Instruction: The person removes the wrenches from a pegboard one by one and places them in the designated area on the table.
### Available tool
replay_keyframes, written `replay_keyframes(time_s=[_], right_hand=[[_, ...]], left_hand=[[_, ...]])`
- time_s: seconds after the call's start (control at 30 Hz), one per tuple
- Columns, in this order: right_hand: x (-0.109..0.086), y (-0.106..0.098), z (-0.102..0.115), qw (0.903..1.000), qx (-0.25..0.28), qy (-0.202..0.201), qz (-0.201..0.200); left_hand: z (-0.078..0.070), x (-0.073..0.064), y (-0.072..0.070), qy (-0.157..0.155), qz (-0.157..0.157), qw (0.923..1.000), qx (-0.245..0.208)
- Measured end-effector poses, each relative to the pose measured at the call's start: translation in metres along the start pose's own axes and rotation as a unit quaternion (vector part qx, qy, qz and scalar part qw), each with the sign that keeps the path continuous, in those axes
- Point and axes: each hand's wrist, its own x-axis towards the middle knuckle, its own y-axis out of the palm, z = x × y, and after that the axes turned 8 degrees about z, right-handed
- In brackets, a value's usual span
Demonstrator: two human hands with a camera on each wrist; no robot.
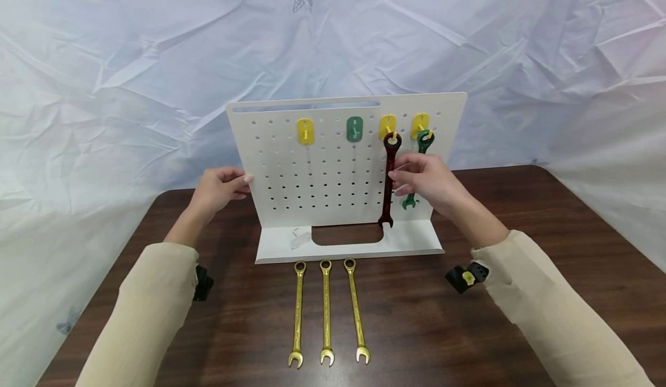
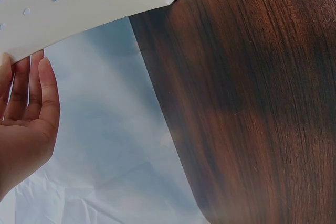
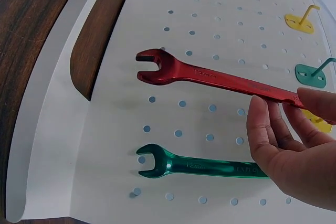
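Observation:
A white pegboard [image 1: 291, 217] stands on the table, its left edge pinched by my left hand [image 1: 217, 191]. The left wrist view shows the thumb on the holed face and the other fingers behind the edge. My right hand [image 1: 430, 183] holds the shaft of a red combination wrench [image 3: 220, 78] between thumb and fingertips. The wrench hangs open end down, its ring end over the hook of a yellow peg [image 1: 387, 123]. To its right a green wrench [image 1: 409, 201] hangs from another yellow peg [image 1: 420, 123], partly hidden by the right hand.
Three gold wrenches [image 1: 326, 312] lie side by side on the brown table [image 1: 250, 329] before the board. A yellow hook [image 1: 305, 131] and a green hook [image 1: 355, 129] on the board hold nothing. Behind hangs a pale wrinkled cloth [image 1: 182, 57].

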Motion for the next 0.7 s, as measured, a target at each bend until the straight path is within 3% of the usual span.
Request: replay_keyframes(time_s=[0.7], right_hand=[[-0.0092, -0.0008, 0.0059, 0.9995, -0.028, -0.01, 0.014]], left_hand=[[0.0002, 0.0003, 0.0002, -0.004, -0.003, 1.0, 0.001]])
